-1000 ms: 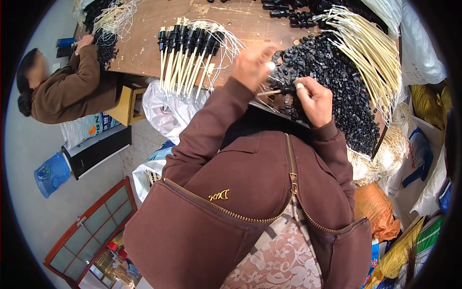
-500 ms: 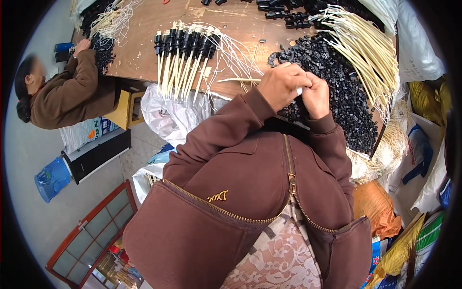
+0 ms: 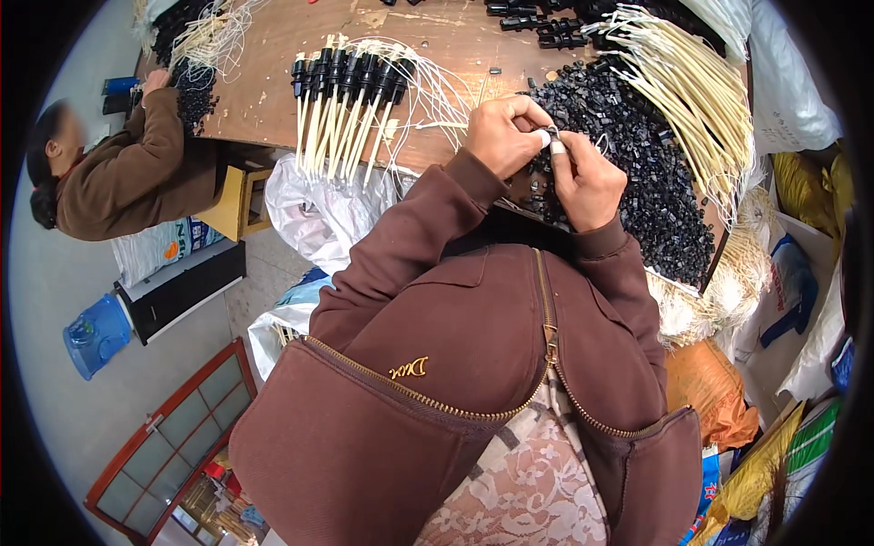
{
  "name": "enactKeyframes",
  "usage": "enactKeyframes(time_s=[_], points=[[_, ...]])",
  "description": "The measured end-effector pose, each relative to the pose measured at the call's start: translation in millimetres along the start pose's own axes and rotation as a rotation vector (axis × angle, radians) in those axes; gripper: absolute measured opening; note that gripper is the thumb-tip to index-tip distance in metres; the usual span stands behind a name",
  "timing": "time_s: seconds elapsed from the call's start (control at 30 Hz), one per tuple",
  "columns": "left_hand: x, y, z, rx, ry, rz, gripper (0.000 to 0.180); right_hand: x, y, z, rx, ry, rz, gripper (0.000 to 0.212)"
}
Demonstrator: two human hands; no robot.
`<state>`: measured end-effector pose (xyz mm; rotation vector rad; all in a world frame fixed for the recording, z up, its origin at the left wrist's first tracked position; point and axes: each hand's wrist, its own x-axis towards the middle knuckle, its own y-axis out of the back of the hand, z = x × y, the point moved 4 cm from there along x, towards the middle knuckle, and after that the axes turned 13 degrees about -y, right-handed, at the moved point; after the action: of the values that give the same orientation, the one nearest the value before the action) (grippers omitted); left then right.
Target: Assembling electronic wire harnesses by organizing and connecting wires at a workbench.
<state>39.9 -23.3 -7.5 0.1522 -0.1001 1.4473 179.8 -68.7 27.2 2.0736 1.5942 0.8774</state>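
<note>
My left hand (image 3: 503, 134) and my right hand (image 3: 583, 182) meet over the near edge of a brown wooden table (image 3: 273, 91). Their taped fingertips pinch one small black plastic piece (image 3: 552, 133) between them, with a thin white wire at it. Right beside them lies a big heap of small black plastic parts (image 3: 651, 177). A row of finished cream wires with black caps (image 3: 346, 96) lies to the left of my left hand. A bundle of loose cream wires (image 3: 696, 82) fans out at the far right of the table.
Another person in a brown jacket (image 3: 127, 177) works at the table's left end near a second black heap (image 3: 191, 96). White sacks (image 3: 319, 205) and a yellow stool (image 3: 228, 205) stand under the table. Orange and yellow bags (image 3: 710, 391) crowd the right. A blue water jug (image 3: 96, 332) stands on the floor.
My left hand has come in from the table to meet my right hand, and both now close on one small black piece. The view has shifted slightly.
</note>
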Motion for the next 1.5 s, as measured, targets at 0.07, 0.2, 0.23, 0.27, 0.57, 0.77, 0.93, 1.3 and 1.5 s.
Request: enactKeyframes(time_s=[0.07,0.2,0.23,0.27,0.57,0.77,0.93,1.3,1.5], points=[[0,4,0,0.150,-0.034,0.018,0.018,0,2,4,0.180,-0.128,-0.151,0.007],[9,-2,33,0.468,-0.526,0.048,0.027,7,5,26,0.016,-0.241,-0.172,0.010],[8,-5,41,0.572,-0.691,0.059,0.030,9,6,32,-0.039,-0.279,-0.179,0.012],[10,-4,41,0.571,-0.692,0.059,0.030,12,10,38,-0.040,-0.280,-0.178,0.012],[9,-1,26,0.606,-0.548,-0.405,0.033,11,26,6,-0.003,0.058,-0.223,0.013],[-4,5,47,0.857,-0.600,-0.347,0.028,5,20,-6,0.051,0.125,-0.192,0.010],[-26,23,78,1.116,-0.757,-0.519,0.020,3,-8,-12,0.569,-0.430,-0.705,0.009],[-30,197,112,1.236,-0.658,0.197,0.022,9,-24,-106,0.353,-0.151,-0.126,0.022],[-3,335,84,1.525,-0.364,0.578,0.020,19,-17,-172,0.350,0.011,-0.288,0.039]])
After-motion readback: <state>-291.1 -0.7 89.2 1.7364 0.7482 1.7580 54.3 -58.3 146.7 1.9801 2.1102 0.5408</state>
